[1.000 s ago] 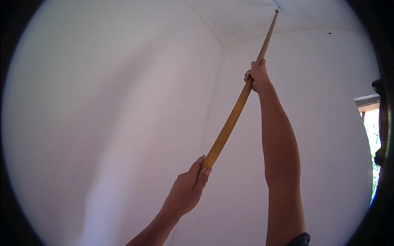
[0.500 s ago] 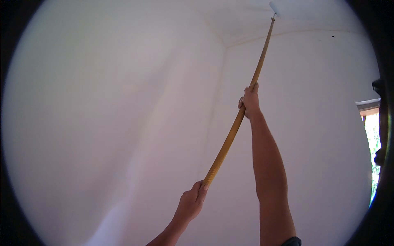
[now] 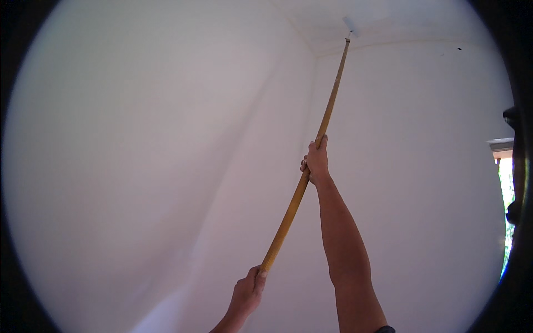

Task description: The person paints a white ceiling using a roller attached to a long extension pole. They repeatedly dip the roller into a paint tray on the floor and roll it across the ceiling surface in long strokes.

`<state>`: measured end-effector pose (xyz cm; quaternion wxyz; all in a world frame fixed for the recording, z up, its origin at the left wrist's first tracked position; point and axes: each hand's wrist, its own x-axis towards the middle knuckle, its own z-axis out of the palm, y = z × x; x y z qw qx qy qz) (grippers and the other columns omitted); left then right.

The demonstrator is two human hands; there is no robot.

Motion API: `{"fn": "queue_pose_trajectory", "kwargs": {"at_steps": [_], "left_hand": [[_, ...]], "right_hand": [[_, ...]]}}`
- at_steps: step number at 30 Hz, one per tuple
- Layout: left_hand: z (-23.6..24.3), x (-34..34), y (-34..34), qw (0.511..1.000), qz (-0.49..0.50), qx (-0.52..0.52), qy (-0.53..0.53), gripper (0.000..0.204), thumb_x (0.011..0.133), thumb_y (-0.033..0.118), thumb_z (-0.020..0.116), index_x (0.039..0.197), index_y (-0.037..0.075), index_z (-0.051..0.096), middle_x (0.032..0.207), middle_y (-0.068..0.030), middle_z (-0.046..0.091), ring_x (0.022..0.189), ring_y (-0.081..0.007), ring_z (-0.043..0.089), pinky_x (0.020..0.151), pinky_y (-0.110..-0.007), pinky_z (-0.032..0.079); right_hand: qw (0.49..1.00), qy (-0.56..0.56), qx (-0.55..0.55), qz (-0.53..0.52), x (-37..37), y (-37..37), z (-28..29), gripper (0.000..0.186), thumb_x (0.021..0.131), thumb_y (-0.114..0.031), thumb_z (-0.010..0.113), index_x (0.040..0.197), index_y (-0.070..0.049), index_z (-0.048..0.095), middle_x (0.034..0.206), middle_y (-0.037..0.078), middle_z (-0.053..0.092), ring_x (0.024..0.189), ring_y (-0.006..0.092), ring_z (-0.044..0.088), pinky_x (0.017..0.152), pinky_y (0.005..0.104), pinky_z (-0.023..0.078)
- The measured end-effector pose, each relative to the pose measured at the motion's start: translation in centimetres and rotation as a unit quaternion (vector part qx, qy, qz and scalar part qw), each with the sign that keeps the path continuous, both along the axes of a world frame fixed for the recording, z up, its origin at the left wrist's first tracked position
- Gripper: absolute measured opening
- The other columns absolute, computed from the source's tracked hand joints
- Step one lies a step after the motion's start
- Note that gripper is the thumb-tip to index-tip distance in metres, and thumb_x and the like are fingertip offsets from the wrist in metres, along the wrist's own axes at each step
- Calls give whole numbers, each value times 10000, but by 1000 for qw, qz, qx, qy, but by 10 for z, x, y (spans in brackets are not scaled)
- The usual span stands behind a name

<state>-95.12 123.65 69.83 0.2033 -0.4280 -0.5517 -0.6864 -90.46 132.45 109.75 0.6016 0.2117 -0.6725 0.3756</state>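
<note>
A long wooden pole (image 3: 290,213) slants up and away from me, with a paint roller (image 3: 348,24) at its far tip. The roller's pale sleeve is up at the ceiling, near where it meets the far wall. My left hand (image 3: 248,288) is closed around the pole's lower end. Higher up, my right hand (image 3: 317,162) wraps the pole near its middle, the arm stretched out. Whether the sleeve presses on the ceiling I cannot tell for sure.
A pale wall (image 3: 127,139) fills the left side and meets the far wall (image 3: 411,166) in a corner. Above them is the white ceiling (image 3: 405,19). A bright window opening (image 3: 507,194) is at the right edge, with a small dark spot high on the far wall.
The roller has shifted left and lower in the view, toward the corner. Both hands have moved left and down with the pole, their grips unchanged.
</note>
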Motion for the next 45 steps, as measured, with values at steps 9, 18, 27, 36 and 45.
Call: {"fn": "queue_pose_trajectory", "kwargs": {"at_steps": [9, 18, 27, 36, 45], "left_hand": [[-2, 31, 5, 999, 36, 26, -6, 524, 1119, 476, 402, 1338, 26, 556, 730, -100, 643, 673, -276, 675, 647, -422, 525], [-3, 54, 10, 994, 59, 59, -64, 476, 1104, 412, 488, 1337, 6, 575, 737, -68, 647, 655, -197, 640, 632, -375, 514], [-1, 31, 41, 968, 138, 200, 56, 383, 1033, 369, 651, 1190, 20, 629, 672, 4, 569, 526, -94, 523, 463, -282, 441], [0, -10, 20, 969, -200, 86, -118, 443, 1093, 473, 485, 1060, 75, 679, 615, 20, 528, 447, -70, 454, 397, -250, 387], [59, -60, 28, 994, -56, 47, -82, 339, 1045, 340, 635, 1098, 6, 614, 667, -5, 555, 536, -86, 505, 494, -285, 443]], "right_hand": [[998, -27, 10, 48, -2, 3, 2, 708, 1077, -236, 453, 1665, -235, 58, 733, 60, 493, 493, 161, 506, 416, 339, 508], [996, -22, 8, 88, 3, -2, -6, 679, 1093, -249, 445, 1661, -244, 73, 724, 46, 470, 506, 145, 477, 434, 341, 490], [996, -21, 45, 70, 16, 4, -13, 765, 1030, -167, 499, 1675, -193, 87, 822, 74, 530, 550, 164, 549, 508, 357, 593], [979, -19, 39, 197, 13, 5, -20, 774, 1089, -274, 494, 1678, -205, -3, 926, 61, 493, 613, 117, 515, 522, 282, 519], [986, 25, 19, 166, -6, 9, -18, 677, 1119, -346, 431, 1672, -341, 40, 750, 3, 454, 528, 90, 444, 448, 264, 449]]}}
